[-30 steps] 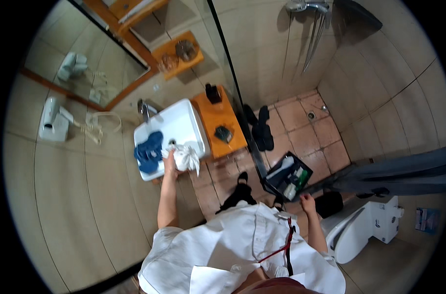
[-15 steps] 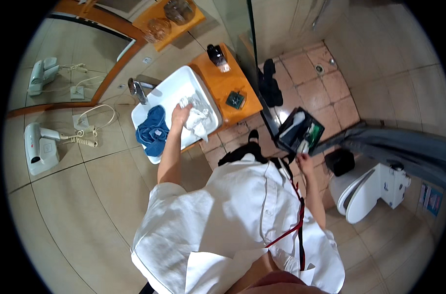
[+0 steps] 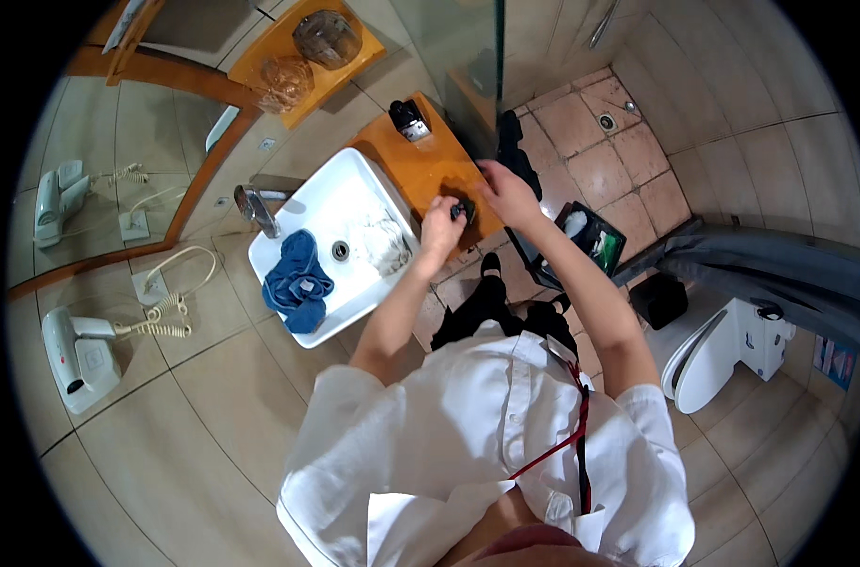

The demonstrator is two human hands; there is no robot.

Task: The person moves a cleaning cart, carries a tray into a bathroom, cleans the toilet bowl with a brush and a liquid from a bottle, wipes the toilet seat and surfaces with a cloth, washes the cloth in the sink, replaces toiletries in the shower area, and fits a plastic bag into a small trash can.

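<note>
My left hand point(image 3: 439, 228) is over the wooden counter beside the basin, its fingers closed on a small dark green, squarish object point(image 3: 464, 211). What exactly that object is, I cannot make out. Close by, at the counter's right edge, my right hand point(image 3: 509, 197) holds nothing, with its fingers stretched out and apart. In the white washbasin point(image 3: 359, 175) a crumpled white cloth point(image 3: 383, 248) lies against the right side. A bunched blue denim-like cloth point(image 3: 298, 282) rests at the basin's left, partly over its rim.
A dark bottle point(image 3: 408, 120) stands on the wooden counter point(image 3: 439, 165). The tap point(image 3: 258, 210) reaches over the basin. A glass panel point(image 3: 458, 66) borders the counter. On the floor are an open black bag point(image 3: 586, 269), a black bin point(image 3: 658, 300) and a toilet point(image 3: 708, 364).
My left hand has left the white cloth in the basin and moved right to the dark green object. My right hand has risen from the black bag to the counter's edge.
</note>
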